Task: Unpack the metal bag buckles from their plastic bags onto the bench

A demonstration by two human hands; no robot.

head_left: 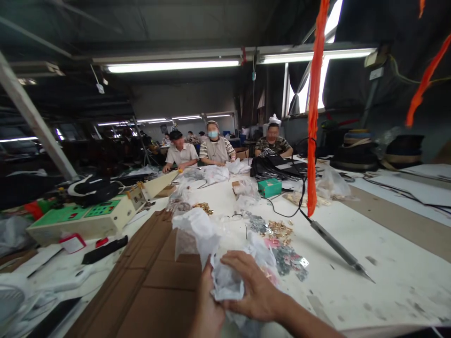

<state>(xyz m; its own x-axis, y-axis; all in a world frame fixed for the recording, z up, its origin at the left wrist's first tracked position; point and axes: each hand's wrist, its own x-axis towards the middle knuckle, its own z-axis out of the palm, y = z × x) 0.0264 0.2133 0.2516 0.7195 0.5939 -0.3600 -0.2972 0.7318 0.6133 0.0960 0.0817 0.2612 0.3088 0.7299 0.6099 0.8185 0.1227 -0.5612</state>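
Note:
A crumpled white plastic bag (227,279) is bunched between my two hands near the front edge of the table. My left hand (208,300) presses on its left side, with the fingers mostly hidden behind it. Curled round the bag from the right is my right hand (253,286), thumb below and fingers above. What the bag contains, if anything, I cannot make out. Another part of white plastic (197,225) rises just beyond. To the right lie small grey metal plates (287,260) and brass-coloured metal pieces (278,230).
Flattened brown cardboard (151,281) covers the table's left front. A pen-like electric tool (338,249) hangs by an orange strip (313,117) at right. A green box (269,188) and a green-topped machine (84,216) stand farther back. Several people sit across the table.

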